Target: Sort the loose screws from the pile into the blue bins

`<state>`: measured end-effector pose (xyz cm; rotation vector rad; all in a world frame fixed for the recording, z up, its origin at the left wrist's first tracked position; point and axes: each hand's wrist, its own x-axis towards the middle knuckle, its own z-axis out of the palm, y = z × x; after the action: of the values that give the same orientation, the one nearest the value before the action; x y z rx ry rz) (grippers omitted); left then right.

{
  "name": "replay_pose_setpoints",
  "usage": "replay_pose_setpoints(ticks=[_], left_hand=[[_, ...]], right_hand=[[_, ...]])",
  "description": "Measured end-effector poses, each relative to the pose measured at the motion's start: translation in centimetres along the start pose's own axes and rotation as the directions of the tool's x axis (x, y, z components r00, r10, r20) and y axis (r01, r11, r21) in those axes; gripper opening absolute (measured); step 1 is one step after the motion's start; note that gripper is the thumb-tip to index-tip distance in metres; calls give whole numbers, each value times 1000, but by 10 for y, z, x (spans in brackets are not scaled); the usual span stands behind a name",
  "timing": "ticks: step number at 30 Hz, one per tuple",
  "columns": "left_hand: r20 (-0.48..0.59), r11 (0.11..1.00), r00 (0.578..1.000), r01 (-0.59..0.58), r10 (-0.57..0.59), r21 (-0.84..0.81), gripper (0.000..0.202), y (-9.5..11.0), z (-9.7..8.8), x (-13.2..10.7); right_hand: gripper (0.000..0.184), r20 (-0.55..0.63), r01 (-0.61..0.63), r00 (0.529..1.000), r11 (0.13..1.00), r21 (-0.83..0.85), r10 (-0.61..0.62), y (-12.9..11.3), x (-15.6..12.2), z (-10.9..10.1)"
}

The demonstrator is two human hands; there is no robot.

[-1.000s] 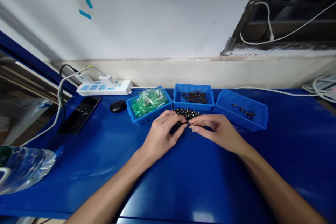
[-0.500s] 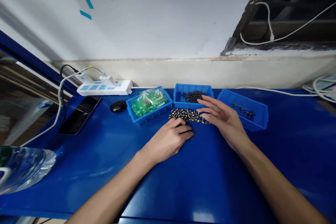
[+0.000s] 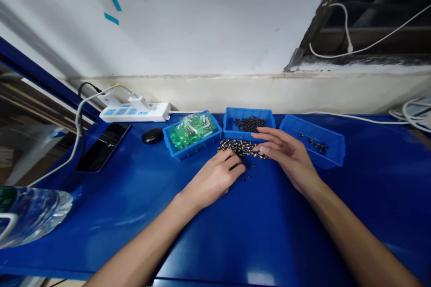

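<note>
Blue tabletop, three bins behind screw pile, right grip wide, left grip unclear

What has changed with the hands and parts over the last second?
The fingertips, which met around a small dark part, have separated. The right hand has moved right and away from the person, its fingers spread, beside the loose metal parts. The left hand has shifted slightly nearer the person; its grip is hidden. The blue bins and black mouse stayed put.
</note>
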<state>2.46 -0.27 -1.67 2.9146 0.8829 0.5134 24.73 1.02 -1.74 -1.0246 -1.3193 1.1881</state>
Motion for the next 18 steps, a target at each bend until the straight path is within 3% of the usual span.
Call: replay_pose_setpoints(ticks=[3, 7, 13, 18], left_hand=[[-61, 999, 997, -50, 49, -8, 28, -1, 1, -1], [-21, 994, 994, -105, 105, 11, 31, -2, 5, -2], [-65, 996, 994, -87, 86, -16, 24, -4, 8, -3], [-56, 1000, 998, 6, -5, 14, 24, -2, 3, -1]], right_hand=[[41, -9, 6, 1000, 1000, 5, -6, 1, 1, -1], [41, -15, 19, 1000, 1000, 9, -19, 2, 1, -1], [37, -10, 3, 1000, 999, 44, -3, 0, 0, -1], [38, -3, 3, 1000, 1000, 21, -3, 2, 0, -2]])
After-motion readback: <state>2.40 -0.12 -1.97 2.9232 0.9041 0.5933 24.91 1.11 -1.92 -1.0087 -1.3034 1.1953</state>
